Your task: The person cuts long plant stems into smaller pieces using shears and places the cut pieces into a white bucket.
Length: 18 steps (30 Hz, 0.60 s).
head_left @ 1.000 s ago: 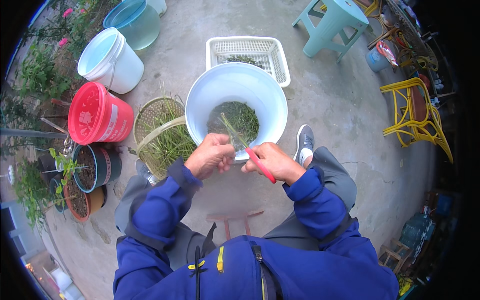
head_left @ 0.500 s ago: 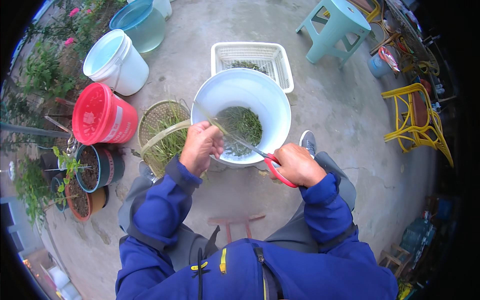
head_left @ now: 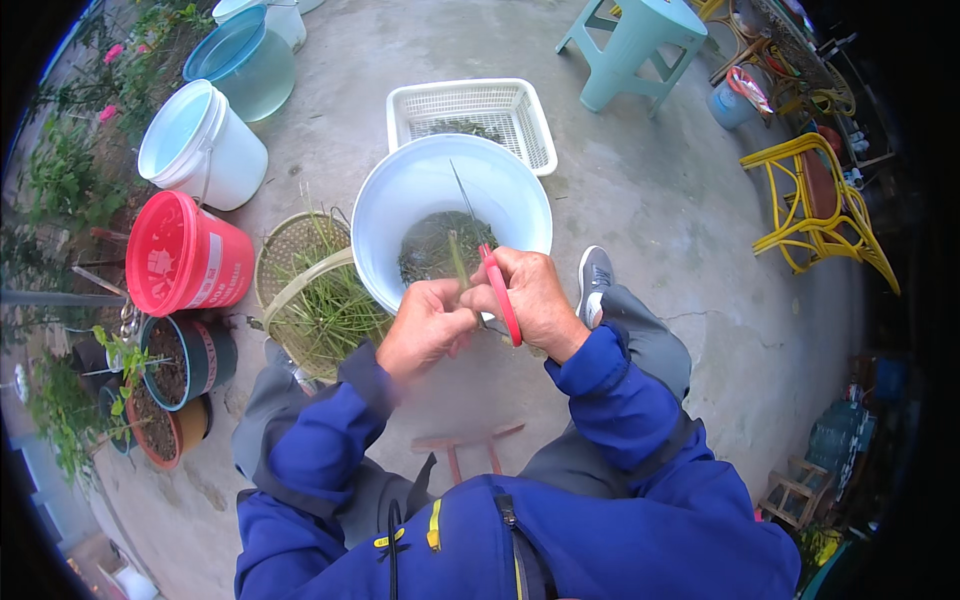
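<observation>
My left hand (head_left: pixel 430 325) is closed, pinching a pale green stalk (head_left: pixel 458 260) that sticks up between the two hands. Close beside it, my right hand (head_left: pixel 535 300) grips red-handled scissors (head_left: pixel 498 290). Their slim blades point up and away over a big white bucket (head_left: pixel 365 235). Cut green pieces (head_left: pixel 425 240) lie low inside the bucket, partly hidden by my hands. Left of the bucket stands a woven basket (head_left: pixel 275 262) with an arched handle, heaped with long green stalks (head_left: pixel 335 310).
Behind the bucket lies a white slotted basket (head_left: pixel 540 135) holding some greens. On the left stand a red bucket (head_left: pixel 225 255), a white pail (head_left: pixel 235 160), a blue tub (head_left: pixel 265 80) and plant pots (head_left: pixel 215 355). A blue stool (head_left: pixel 640 40) and yellow chair (head_left: pixel 790 205) stand right.
My right hand has come in beside the left, and the scissors have swung from pointing leftward to pointing up and away. My left hand has moved lower and right, nearer the bucket's front rim.
</observation>
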Tool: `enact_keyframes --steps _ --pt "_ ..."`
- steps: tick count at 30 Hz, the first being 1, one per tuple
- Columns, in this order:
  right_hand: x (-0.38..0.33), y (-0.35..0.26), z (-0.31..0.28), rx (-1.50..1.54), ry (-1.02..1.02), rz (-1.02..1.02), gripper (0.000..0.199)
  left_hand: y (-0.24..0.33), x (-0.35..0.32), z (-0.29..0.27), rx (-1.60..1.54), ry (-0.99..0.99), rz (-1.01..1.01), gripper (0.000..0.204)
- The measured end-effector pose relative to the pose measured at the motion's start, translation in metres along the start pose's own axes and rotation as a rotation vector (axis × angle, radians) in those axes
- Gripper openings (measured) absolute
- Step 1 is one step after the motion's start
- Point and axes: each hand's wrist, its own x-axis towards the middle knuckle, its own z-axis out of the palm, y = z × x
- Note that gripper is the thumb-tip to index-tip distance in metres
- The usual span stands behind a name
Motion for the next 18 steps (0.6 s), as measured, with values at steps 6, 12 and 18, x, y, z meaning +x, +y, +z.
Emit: enact_keyframes --steps 6,12,18 --pt "0.001 -0.008 0.0 -0.001 -0.039 -0.001 0.018 0.002 0.0 0.004 -0.006 -0.01 0.011 0.029" --pt "0.005 -0.014 -0.003 0.169 -0.172 0.102 0.014 0.016 -0.011 0.01 -0.086 -0.059 0.048 0.038" --pt "0.005 -0.029 -0.022 0.378 -0.278 0.253 0.01 0.021 -0.017 -0.002 0.081 -0.024 -0.004 0.023"
